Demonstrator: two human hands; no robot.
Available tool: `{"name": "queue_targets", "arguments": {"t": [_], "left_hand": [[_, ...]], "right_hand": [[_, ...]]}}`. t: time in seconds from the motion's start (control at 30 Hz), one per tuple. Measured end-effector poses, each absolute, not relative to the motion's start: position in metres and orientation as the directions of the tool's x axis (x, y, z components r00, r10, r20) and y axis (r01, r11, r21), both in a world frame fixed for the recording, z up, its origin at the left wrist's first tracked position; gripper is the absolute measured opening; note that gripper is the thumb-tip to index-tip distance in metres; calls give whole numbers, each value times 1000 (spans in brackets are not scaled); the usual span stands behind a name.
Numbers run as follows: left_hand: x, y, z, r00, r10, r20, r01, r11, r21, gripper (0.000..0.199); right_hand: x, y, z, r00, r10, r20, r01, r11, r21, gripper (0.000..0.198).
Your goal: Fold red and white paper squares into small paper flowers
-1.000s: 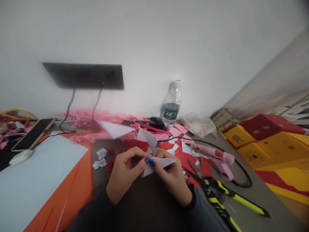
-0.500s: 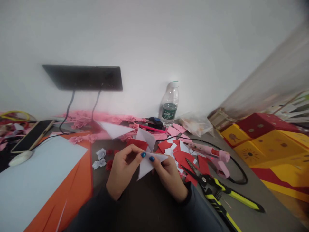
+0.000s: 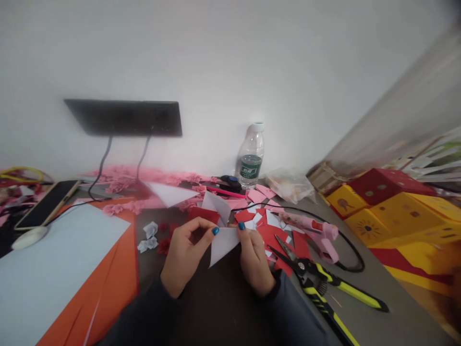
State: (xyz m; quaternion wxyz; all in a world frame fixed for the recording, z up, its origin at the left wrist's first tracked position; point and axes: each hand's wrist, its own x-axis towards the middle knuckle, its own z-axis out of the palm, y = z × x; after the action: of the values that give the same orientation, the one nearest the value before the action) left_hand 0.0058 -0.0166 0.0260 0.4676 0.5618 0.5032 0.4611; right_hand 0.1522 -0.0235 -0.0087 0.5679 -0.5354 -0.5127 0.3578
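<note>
A folded piece of white paper (image 3: 222, 246) is stretched between my two hands, its point hanging down. My left hand (image 3: 187, 252) pinches its left corner between thumb and fingers. At the other corner, my right hand (image 3: 254, 259) grips the top edge, thumb uppermost. Just behind them lie more white paper pieces (image 3: 218, 206) and a red paper piece (image 3: 203, 215). Small white paper flowers (image 3: 148, 236) and dark red paper flowers (image 3: 163, 245) sit left of my left hand. Red and white scraps (image 3: 266, 230) are spread beyond my right hand.
Yellow-handled shears (image 3: 306, 271) lie partly open at right, beside a pink glue gun (image 3: 317, 233) with a black cord. A water bottle (image 3: 251, 161) stands against the wall. White sheets (image 3: 61, 254) over orange paper (image 3: 118, 269), a phone (image 3: 48, 204) and a mouse (image 3: 29, 238) occupy the left.
My right hand has slid outward along the paper's upper edge, its thumb now farther from the left thumb. My left hand keeps its pinch almost in place.
</note>
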Motion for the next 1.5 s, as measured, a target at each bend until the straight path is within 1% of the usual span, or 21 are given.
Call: {"name": "queue_targets", "arguments": {"t": [0.03,0.07,0.1,0.17,0.23,0.27,0.33,0.43,0.47,0.53,0.67,0.73,0.8,0.87,0.97,1.07,1.17,1.3,1.4,1.5], "left_hand": [[5,-16,25,62,997,43,130,-51,990,15],[4,-15,23,51,998,37,125,-43,991,16],[2,-14,22,16,999,46,116,-47,992,16],[-2,-11,19,-61,996,72,97,-66,993,18],[-5,-8,18,-82,994,71,87,-64,994,18],[-6,-7,17,-83,994,73,85,-66,994,18],[-6,-7,18,-76,994,79,81,-73,994,17],[-3,-9,20,-38,996,81,67,-78,995,16],[-2,-10,22,-16,997,81,66,-79,995,15],[1,-12,24,-3,997,79,77,-79,994,14],[4,-15,26,5,998,65,61,-65,996,16],[5,-16,26,15,999,50,48,-51,998,17],[5,-16,25,5,999,54,41,-54,998,18],[5,-15,24,-10,998,68,33,-67,997,18],[6,-15,23,-14,998,60,9,-60,998,18],[7,-15,23,-8,999,36,-28,-36,999,19],[8,-16,24,1,999,33,-52,-33,998,19],[9,-16,23,-25,998,49,-66,-51,997,17],[10,-17,22,-52,996,70,-86,-74,993,15],[10,-18,21,-64,994,89,-92,-95,991,16]], "right_hand": [[153,-23,-9,272,946,178,118,151,-981,56],[155,-22,-9,257,952,167,81,151,-985,57],[157,-20,-8,199,965,171,44,165,-985,60],[162,-18,-4,210,949,237,15,239,-971,62],[165,-17,-1,223,930,291,58,285,-957,60],[165,-17,0,200,926,321,84,310,-947,59],[164,-18,1,96,926,364,130,351,-927,56],[160,-19,1,-66,924,376,175,381,-908,44],[159,-19,1,-85,927,365,172,375,-911,42],[157,-19,1,-74,940,332,128,339,-932,41],[156,-20,1,-46,965,257,12,258,-966,48],[154,-21,-1,-43,968,248,13,249,-969,52],[153,-22,-3,-39,962,272,65,274,-960,53],[153,-21,-5,-73,951,299,135,306,-942,52],[153,-21,-5,-84,951,299,166,309,-937,55],[153,-21,-3,-123,952,279,130,294,-947,56],[150,-22,-1,-169,953,252,84,269,-960,52],[147,-22,-1,-183,962,202,28,210,-977,49],[146,-21,-1,-247,958,145,-9,148,-989,49],[146,-21,0,-296,947,127,-15,128,-992,52]]}}
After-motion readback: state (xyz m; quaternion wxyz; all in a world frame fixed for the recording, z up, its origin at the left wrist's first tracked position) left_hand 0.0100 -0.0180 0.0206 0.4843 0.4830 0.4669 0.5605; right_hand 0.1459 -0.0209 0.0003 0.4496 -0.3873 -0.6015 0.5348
